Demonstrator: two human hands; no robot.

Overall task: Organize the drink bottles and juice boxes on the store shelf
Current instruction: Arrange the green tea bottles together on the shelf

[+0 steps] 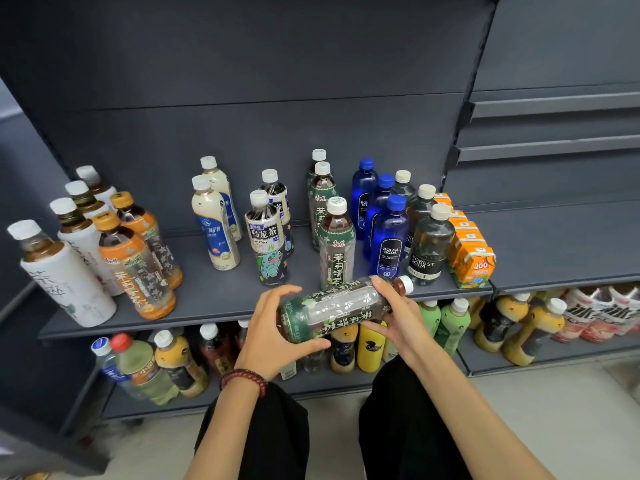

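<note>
While our left grip (273,332) curls round the base of the green tea bottle (332,311) and our right grip (398,318) wraps its neck end, we hold it sideways over the shelf (214,299) edge. Behind it stand matching green bottles (336,240), with blue soda bottles (389,237) and orange juice boxes (471,254) to the right.

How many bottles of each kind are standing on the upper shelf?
White-label tea bottles: 4
Orange-label tea bottles: 2
Milk tea bottles: 2
Oolong tea bottles: 2
Green-label jasmine tea bottles: 3
Blue Bolsa Soda bottles: 3
Forest Soda bottles: 3
Total: 19
</note>
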